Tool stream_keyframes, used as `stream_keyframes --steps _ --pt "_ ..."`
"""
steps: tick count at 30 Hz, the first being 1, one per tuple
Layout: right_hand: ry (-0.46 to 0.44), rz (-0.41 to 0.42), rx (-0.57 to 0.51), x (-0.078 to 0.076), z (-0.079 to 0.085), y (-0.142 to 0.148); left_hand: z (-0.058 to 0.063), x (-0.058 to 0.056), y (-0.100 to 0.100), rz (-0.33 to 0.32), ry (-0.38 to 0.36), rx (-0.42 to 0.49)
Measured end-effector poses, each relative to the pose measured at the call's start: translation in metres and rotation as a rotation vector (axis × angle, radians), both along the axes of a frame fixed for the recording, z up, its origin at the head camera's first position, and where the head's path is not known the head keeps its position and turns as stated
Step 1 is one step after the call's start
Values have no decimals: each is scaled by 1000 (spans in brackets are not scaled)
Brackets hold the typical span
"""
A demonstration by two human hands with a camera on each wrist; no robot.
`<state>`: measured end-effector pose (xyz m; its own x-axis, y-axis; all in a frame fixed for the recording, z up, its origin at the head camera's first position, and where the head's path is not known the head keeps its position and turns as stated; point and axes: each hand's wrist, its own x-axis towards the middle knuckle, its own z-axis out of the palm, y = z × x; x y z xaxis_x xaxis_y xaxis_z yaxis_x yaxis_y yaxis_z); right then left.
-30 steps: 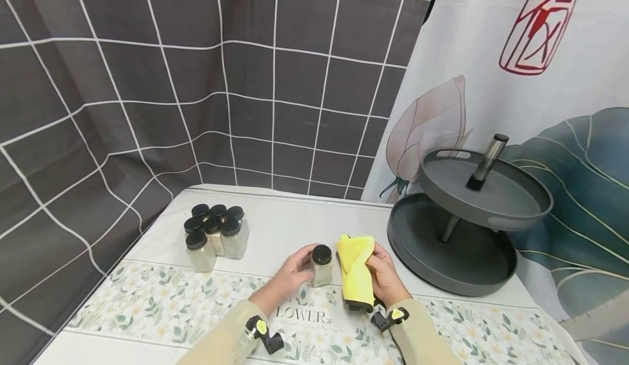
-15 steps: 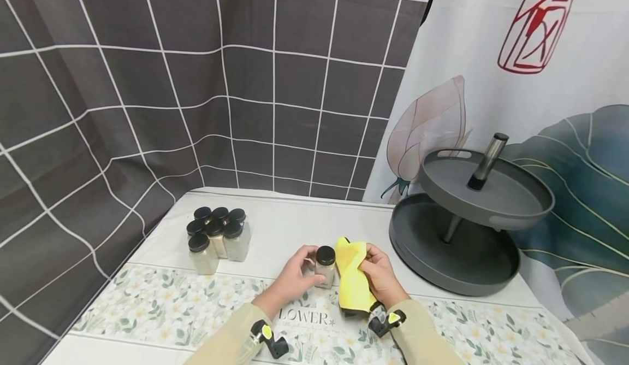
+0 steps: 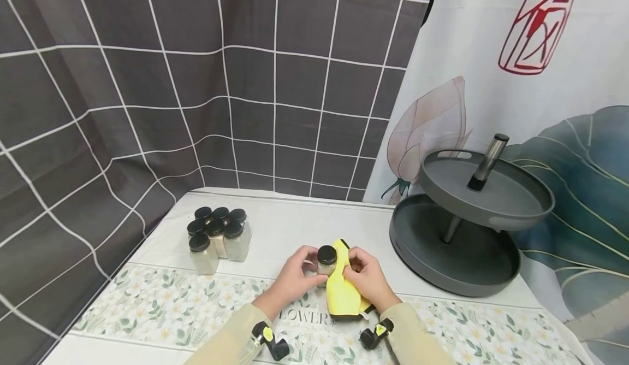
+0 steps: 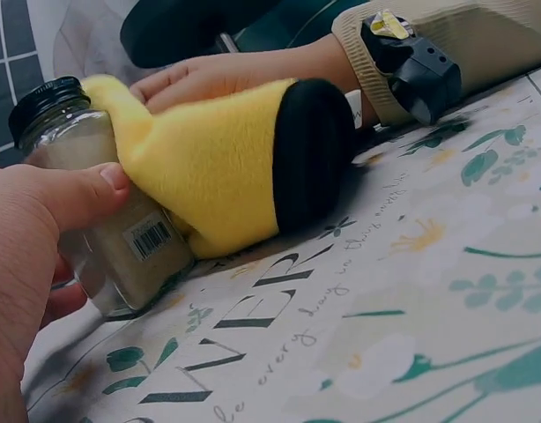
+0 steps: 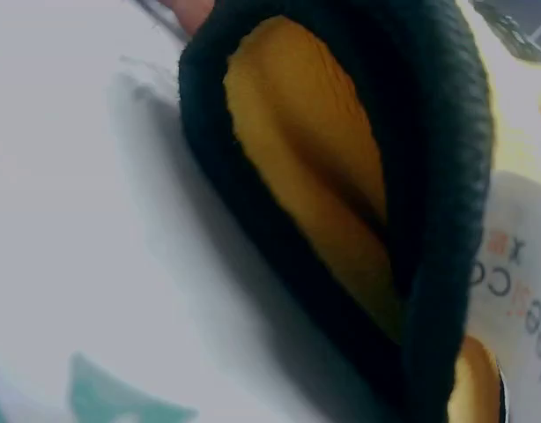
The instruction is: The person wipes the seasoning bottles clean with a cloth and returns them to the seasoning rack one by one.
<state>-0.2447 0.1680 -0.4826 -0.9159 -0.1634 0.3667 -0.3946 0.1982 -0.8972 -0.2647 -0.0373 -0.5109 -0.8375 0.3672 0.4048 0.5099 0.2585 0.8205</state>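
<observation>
A square glass spice jar (image 4: 121,238) with a black lid (image 3: 326,254) stands on the tablecloth, pale contents and a barcode label showing in the left wrist view. My left hand (image 3: 293,275) grips it from the left, thumb across the front. In my right hand (image 3: 367,277) is a yellow cleaning cloth (image 3: 342,294) with black edging, pinched between thumb and fingers. The cloth lies against the jar's right side and covers part of it. Seen from the right wrist, the cloth's folded black hem (image 5: 341,256) fills the middle and hides most of the hand.
At the left stands a cluster of several black-lidded spice jars (image 3: 216,239). A grey two-tier round tray stand (image 3: 454,277) occupies the right side of the table. The tablecloth (image 3: 162,310) has a floral band, and a dark checked curtain (image 3: 295,81) hangs behind.
My right hand has moved left, bringing the yellow cloth from beside the jar onto its right side. My left hand has shifted slightly right with the jar, its thumb now across the front.
</observation>
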Motion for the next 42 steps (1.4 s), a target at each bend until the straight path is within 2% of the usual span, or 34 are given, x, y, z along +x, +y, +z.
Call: stream_keyframes --steps 2,4,8,11,13,16,18,20,22,24,26,28,32,36,38,40,42 --pt "2 -8 79 2 3 0 1 0 0 -2 -3 2" --pt "24 25 86 3 4 0 1 0 1 -2 -15 6" --pt "101 111 -51 2 1 1 2 -1 1 3 -33 4" --pt "115 82 -126 2 0 0 2 -1 1 11 -41 -23" --pt "79 31 -107 1 0 0 2 -1 1 7 -44 -31" --pt "45 -17 6 1 2 -1 2 -2 2 2 -50 -24" --pt "76 -8 87 2 4 -1 2 -2 2 3 -51 -16" --pt "151 17 123 2 4 0 2 -1 2 11 -51 -21" --pt "215 60 93 3 4 0 3 -1 1 14 -38 -40" --pt "228 89 16 4 3 1 3 0 1 14 -17 -68" --pt "192 77 -53 4 1 0 4 0 1 15 0 -94" --pt "124 33 -74 4 1 -1 5 1 1 16 7 -114" --pt "63 -43 43 5 3 -3 7 2 1 24 -8 -125" --pt "77 -17 116 4 5 -2 8 2 1 21 -8 -123" --pt "41 26 69 2 2 1 7 2 1 1 -9 -114" --pt "-15 54 -31 -2 -5 5 6 2 0 -45 -27 -78" --pt "-68 36 -155 -6 -13 9 6 4 0 -108 -62 -32"
